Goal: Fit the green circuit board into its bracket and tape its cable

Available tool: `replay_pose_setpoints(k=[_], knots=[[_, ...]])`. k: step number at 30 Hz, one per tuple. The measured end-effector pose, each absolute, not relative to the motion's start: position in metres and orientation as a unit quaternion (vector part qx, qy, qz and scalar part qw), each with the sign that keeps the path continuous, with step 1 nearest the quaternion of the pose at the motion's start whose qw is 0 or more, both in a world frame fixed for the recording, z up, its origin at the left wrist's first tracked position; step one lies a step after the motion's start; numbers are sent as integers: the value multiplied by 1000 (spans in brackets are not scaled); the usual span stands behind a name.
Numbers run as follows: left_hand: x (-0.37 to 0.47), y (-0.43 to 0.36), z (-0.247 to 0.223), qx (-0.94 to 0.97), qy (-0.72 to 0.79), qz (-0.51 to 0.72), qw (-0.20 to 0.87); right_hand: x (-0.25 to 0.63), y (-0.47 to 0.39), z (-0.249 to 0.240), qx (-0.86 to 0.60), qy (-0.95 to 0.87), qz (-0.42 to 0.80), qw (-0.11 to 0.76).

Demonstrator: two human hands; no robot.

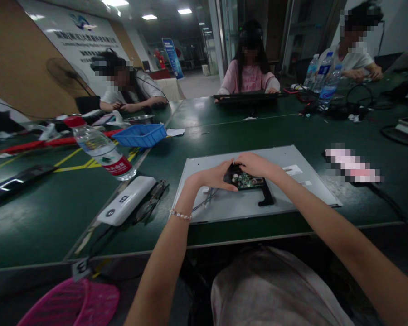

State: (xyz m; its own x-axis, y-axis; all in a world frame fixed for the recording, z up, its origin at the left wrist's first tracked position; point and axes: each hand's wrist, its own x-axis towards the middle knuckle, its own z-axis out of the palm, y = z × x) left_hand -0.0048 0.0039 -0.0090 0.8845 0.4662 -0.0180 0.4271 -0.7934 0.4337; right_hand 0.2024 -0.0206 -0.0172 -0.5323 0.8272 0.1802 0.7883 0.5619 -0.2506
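Curving inward, left hand adjoins right hand.

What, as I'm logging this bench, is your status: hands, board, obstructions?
Left hand and right hand at circuit board. Board over pale panel. Grey cable near left hand, not visibly blocking.

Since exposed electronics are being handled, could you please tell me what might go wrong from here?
The left hand and right hand are at the bare circuit board; careless pressure might damage it. The grey cable near the left hand could snag. The glasses, lying further left, might get knocked.
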Motion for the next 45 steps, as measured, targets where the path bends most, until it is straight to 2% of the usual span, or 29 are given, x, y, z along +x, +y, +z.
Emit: replay_pose_setpoints(k=[5,12,19,26,38,45], knots=[[-4,1,-6,935,282,0,214,203,-21,-17,-473,-866,76,144],[-7,3,-5,938,286,5,195,210,-23,-6,-487,-854,69,166],[-3,0,3,947,279,43,156,270,-48,6,-546,-810,79,200],[8,-7,10,955,259,76,126,325,-77,-29,-618,-741,168,198],[14,-10,5,955,265,64,117,314,-72,-43,-616,-697,244,274],[23,-20,6,957,251,80,123,307,-85,-41,-580,-596,423,361]])
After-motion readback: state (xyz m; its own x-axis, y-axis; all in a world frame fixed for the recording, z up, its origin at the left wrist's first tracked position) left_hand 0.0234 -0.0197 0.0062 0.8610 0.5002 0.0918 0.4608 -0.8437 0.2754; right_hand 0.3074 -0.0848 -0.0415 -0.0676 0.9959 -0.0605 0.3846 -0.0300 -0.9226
